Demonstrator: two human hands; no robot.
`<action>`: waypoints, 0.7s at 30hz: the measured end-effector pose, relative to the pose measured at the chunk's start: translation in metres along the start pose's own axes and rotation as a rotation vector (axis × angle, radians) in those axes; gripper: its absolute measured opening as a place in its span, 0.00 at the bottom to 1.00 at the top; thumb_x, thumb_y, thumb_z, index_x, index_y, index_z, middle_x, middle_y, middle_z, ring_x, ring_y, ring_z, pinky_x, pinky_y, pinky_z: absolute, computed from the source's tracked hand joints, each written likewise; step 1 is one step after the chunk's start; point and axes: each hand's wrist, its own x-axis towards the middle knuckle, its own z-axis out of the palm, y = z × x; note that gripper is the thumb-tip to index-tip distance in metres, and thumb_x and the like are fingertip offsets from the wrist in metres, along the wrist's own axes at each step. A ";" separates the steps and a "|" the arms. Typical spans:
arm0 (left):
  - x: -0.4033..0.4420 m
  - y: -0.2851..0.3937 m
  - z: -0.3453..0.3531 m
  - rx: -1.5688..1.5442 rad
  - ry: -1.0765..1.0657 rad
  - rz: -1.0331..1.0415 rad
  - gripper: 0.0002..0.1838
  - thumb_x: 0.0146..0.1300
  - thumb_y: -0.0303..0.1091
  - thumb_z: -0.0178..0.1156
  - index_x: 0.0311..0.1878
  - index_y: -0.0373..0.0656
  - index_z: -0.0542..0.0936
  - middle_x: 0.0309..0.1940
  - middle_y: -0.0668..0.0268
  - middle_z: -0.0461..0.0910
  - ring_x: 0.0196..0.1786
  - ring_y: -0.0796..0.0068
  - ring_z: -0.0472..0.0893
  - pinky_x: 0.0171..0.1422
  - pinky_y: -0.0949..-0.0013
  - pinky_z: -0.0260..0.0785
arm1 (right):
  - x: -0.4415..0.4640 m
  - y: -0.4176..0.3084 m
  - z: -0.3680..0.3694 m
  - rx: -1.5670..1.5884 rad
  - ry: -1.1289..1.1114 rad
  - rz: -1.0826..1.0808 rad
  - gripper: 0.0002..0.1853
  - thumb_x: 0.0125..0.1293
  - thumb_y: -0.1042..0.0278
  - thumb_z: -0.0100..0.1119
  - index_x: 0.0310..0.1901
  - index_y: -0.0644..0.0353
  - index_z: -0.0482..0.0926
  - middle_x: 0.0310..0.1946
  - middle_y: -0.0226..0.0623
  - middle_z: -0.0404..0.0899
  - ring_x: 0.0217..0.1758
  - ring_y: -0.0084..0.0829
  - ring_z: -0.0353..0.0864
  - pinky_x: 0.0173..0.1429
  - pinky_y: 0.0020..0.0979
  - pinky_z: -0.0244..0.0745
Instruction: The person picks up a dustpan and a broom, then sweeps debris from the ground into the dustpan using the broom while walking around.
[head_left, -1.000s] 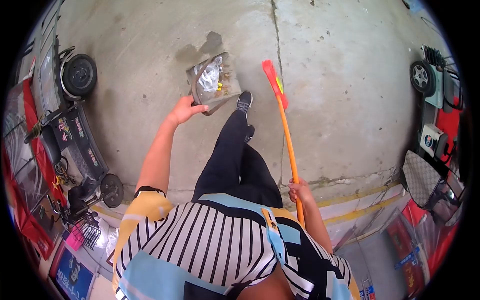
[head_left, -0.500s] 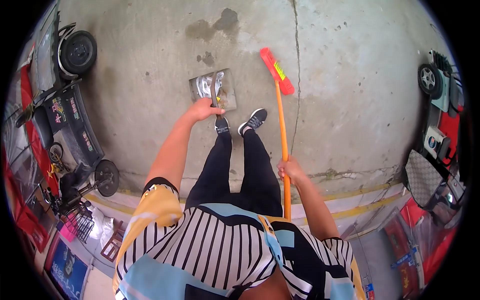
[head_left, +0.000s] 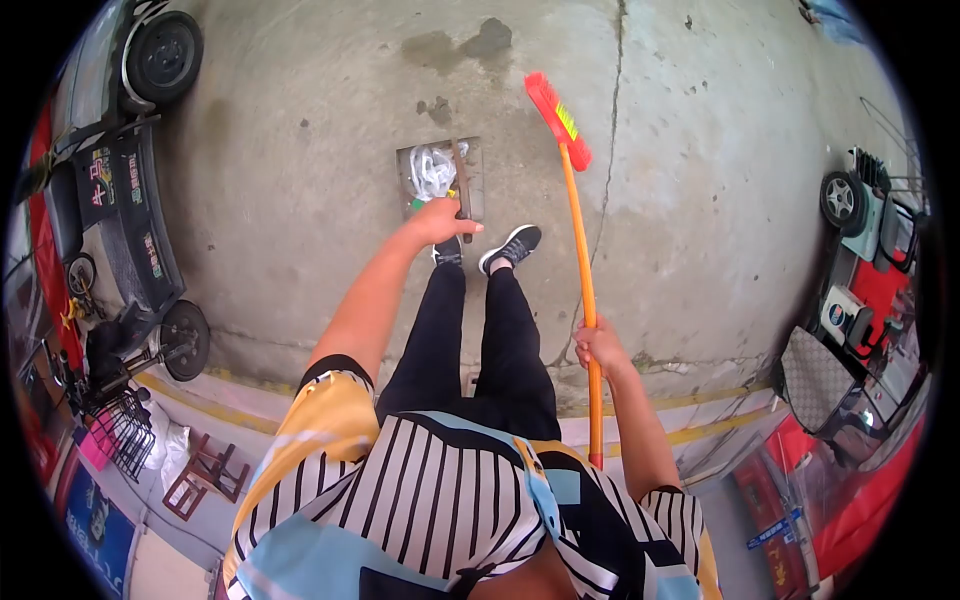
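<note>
My left hand [head_left: 447,222] is closed round the dark handle [head_left: 462,180] of a grey dustpan [head_left: 475,185], held in front of my left shoe. Crumpled clear plastic [head_left: 432,172] lies in the pan, with small bits of green and yellow near my fingers. My right hand [head_left: 600,345] grips the orange stick of a broom [head_left: 580,230], wrapped round it well below the head. The red broom head [head_left: 556,120], with a yellow-green patch, is out ahead to the right of the pan. Whether its bristles touch the floor, I cannot tell.
Cracked, stained concrete [head_left: 700,200] spreads ahead. A three-wheeled vehicle [head_left: 145,220] stands at left, near a wooden stool [head_left: 205,475]. At right is another small vehicle [head_left: 850,215] with red panels. A yellow-lined kerb [head_left: 690,410] runs behind my feet.
The dustpan has moved a little to the right with my left hand. My right hand and the broom have also shifted slightly right, the broom head a bit farther forward. The view has turned slightly.
</note>
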 end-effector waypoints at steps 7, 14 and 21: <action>-0.001 0.002 0.001 0.034 0.051 0.069 0.35 0.42 0.62 0.63 0.29 0.29 0.76 0.27 0.49 0.76 0.33 0.57 0.77 0.38 0.62 0.67 | -0.011 0.014 0.053 0.547 -0.446 0.147 0.05 0.55 0.76 0.50 0.33 0.59 0.66 0.12 0.25 0.57 0.08 0.17 0.54 0.10 0.20 0.51; -0.056 -0.084 -0.019 -0.354 0.200 0.074 0.21 0.48 0.48 0.64 0.30 0.35 0.77 0.25 0.61 0.77 0.31 0.70 0.75 0.39 0.66 0.66 | -0.075 -0.005 0.035 0.257 -0.253 0.050 0.07 0.55 0.76 0.50 0.36 0.57 0.66 0.13 0.25 0.57 0.07 0.18 0.54 0.10 0.22 0.50; -0.181 -0.116 -0.010 -0.795 0.432 -0.183 0.15 0.48 0.43 0.65 0.29 0.40 0.76 0.25 0.71 0.73 0.31 0.81 0.70 0.37 0.74 0.60 | -0.008 -0.015 -0.007 -0.110 -0.027 0.044 0.08 0.55 0.75 0.51 0.34 0.56 0.63 0.13 0.26 0.59 0.09 0.19 0.57 0.12 0.24 0.53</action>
